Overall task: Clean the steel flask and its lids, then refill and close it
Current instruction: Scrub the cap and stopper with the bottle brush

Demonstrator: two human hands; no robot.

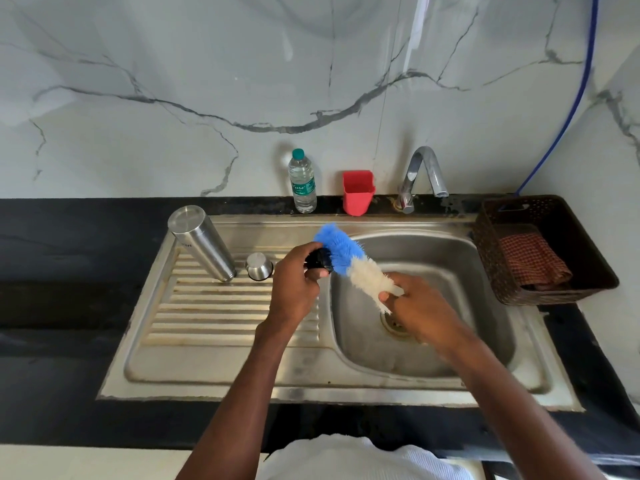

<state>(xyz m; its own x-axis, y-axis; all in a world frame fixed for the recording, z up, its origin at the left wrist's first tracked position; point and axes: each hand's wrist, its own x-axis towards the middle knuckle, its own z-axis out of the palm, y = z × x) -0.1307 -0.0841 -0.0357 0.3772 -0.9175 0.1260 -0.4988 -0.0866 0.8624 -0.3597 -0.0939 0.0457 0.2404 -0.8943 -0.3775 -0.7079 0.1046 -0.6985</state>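
Head view: left hand gripping small black inner lid, blue-and-white bristle bottle brush pressed against it. Right hand clenched round brush's white end. Inverted cylindrical steel flask and steel cup lid on sink drainboard, left of the grip.

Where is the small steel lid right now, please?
In the head view, the small steel lid stands on the drainboard left of the basin, between the steel flask and the left hand.

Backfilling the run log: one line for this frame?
left hand: grips small black lid | right hand: holds blue-and-white bottle brush against lid | steel flask: inverted on drainboard
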